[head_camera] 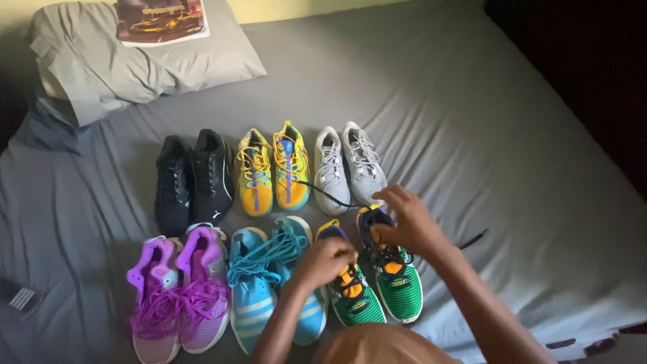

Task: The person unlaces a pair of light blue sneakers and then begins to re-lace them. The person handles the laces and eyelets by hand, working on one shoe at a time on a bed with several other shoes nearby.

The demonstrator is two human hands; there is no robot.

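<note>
At the top left of your view, a flat rectangular printed item (162, 20), a magazine or thin printed sheet, lies on the grey pillow (101, 74). Its cover is dark red-brown with a yellow-orange picture and a white lower margin. You have no other packages, labels, signs or screens in view.
</note>
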